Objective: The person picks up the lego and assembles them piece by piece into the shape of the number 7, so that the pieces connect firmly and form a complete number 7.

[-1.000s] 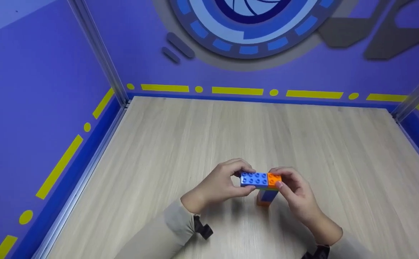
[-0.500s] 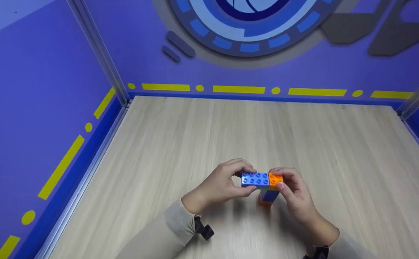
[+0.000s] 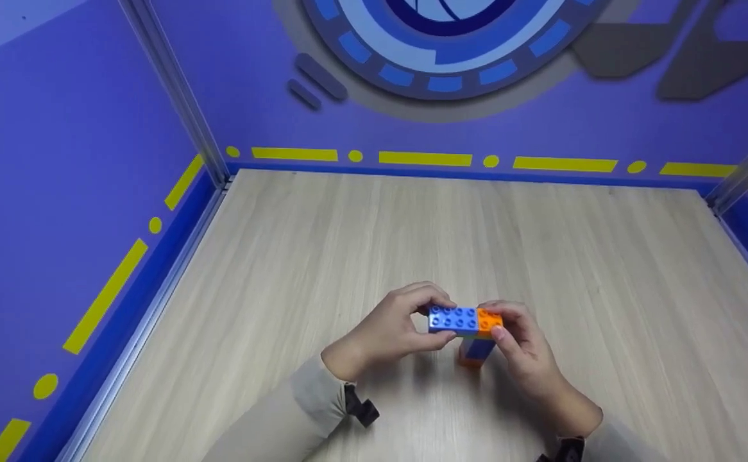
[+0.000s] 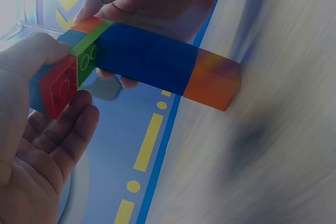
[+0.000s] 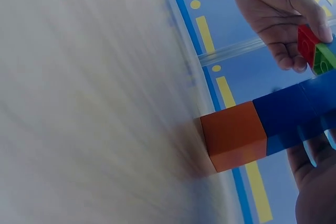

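Note:
A toy building-brick column rises from the tabletop, with an orange brick [image 5: 234, 136] at its foot and dark blue bricks [image 4: 147, 53] above. A green brick [image 4: 86, 56] crosses its upper end. On top sit a long blue brick [image 3: 453, 319] and, beside it, a small orange brick [image 3: 487, 319]. Under the blue brick's overhanging left end is a red brick [image 4: 59, 85]. My left hand [image 3: 387, 327] pinches the blue brick between thumb and fingers. With thumb and fingertips, my right hand [image 3: 531, 350] grips the small orange brick; its other fingers reach beside the column.
The wooden tabletop [image 3: 348, 237] spreads around the hands. Purple-blue panels [image 3: 79, 167] with yellow markings enclose it at the back and sides, joined by metal corner posts [image 3: 175, 96]. A black strap [image 3: 361, 405] is worn on the left wrist.
Hands and bricks keep almost the same place. The right fingers have shifted slightly at the small orange brick, and the head view has moved a little.

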{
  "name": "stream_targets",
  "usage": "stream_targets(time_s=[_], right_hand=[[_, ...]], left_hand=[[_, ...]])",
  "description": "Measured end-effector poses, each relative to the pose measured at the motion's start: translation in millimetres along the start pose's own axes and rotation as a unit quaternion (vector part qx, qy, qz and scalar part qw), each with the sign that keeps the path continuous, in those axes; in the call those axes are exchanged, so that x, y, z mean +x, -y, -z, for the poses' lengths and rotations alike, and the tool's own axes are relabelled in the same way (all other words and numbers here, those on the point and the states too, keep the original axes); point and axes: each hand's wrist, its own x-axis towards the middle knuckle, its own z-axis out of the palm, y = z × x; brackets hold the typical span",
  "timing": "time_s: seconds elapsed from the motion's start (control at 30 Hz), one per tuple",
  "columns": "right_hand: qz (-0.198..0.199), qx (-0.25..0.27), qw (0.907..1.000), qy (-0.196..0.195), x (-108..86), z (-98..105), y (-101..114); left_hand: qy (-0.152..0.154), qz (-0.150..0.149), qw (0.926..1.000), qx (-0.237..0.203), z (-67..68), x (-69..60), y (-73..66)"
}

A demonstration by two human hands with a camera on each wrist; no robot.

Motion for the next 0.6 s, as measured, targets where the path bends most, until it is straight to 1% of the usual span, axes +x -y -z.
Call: stream_targets(time_s=[0.1,0.23,0.33,0.43,0.6], right_hand=[[0.018,-0.035,0.9992,0.007,-2.0,1.2,-4.2],[0.035,-0.076,0.9965,0.003,-6.2,0.1,-8.7],[0.035,-0.097,0.9947,-0.002,-10.0,-0.5,-9.3],[0.026,-0.107,0.9939,-0.004,-13.0,-0.7,-9.8],[0.0,-0.132,0.9911,-0.018,-12.3,1.3,-11.5]], left_hand=[[-0.004,-0.002,1.0,-0.006,0.3,0.6,-0.7],[-0.011,-0.007,0.9999,-0.008,0.6,-0.5,-0.1],[-0.014,-0.012,0.9998,-0.002,-0.3,-1.9,1.6],[-0.019,-0.013,0.9997,0.005,-1.9,-2.4,3.6],[-0.049,0.001,0.9983,0.032,-4.2,0.0,3.8]])
